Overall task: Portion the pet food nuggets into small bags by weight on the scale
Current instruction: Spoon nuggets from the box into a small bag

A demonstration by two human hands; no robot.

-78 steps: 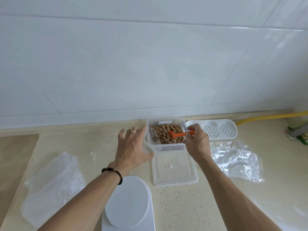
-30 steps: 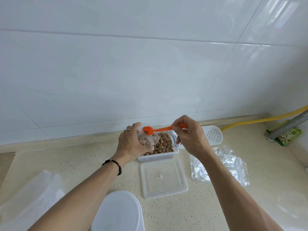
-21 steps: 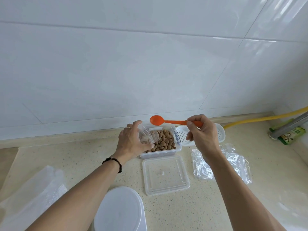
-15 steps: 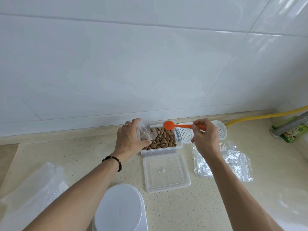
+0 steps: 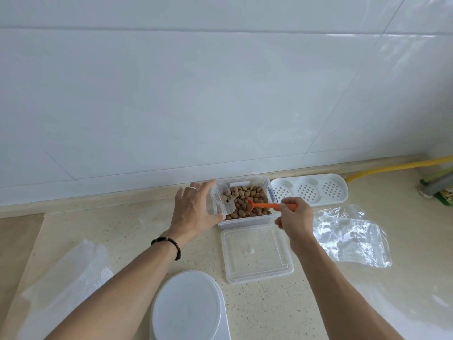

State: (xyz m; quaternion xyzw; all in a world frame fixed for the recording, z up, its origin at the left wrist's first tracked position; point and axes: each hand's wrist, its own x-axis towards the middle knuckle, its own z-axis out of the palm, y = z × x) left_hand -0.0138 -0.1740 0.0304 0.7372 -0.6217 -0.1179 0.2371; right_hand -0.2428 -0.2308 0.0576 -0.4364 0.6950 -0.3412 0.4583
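Head view, looking down over both forearms at a speckled beige table [image 5: 257, 303] set against a white tiled wall [image 5: 196, 94]. A clear plastic container [image 5: 245, 220] stands near the wall, filled with brown pet food nuggets [image 5: 247, 195]. The left hand [image 5: 193, 212] curls round a small clear bag [image 5: 219, 201] at the container's left edge, thumb below and fingers above, holding its mouth open toward the nuggets; a few nuggets appear to sit inside the bag, though the plastic blurs them. This hand wears a ring, and a dark bead bracelet [image 5: 169, 244] circles its wrist. The right hand [image 5: 295, 218] pinches the handle of an orange spoon [image 5: 267, 205] between thumb and fingers, with the spoon's bowl dipped down among the nuggets near the container's middle.

Just in front of the container lies its clear lid [image 5: 256, 256], flat on the table and touching or nearly touching the container's near wall. A white scale [image 5: 188, 307] sits at the bottom edge between the two forearms, its round platform bare. To the right of the lid a crumpled pile of clear bags [image 5: 353, 239] lies on the table. Another sheet of clear plastic [image 5: 63, 285] rests at the far left. Behind the right hand, beside the container, a white tray with three perforated round wells [image 5: 310, 192] stands along the wall. A yellow hose [image 5: 392, 165] runs along the back edge to the right, ending near a green packet [image 5: 443, 195] at the frame's border.
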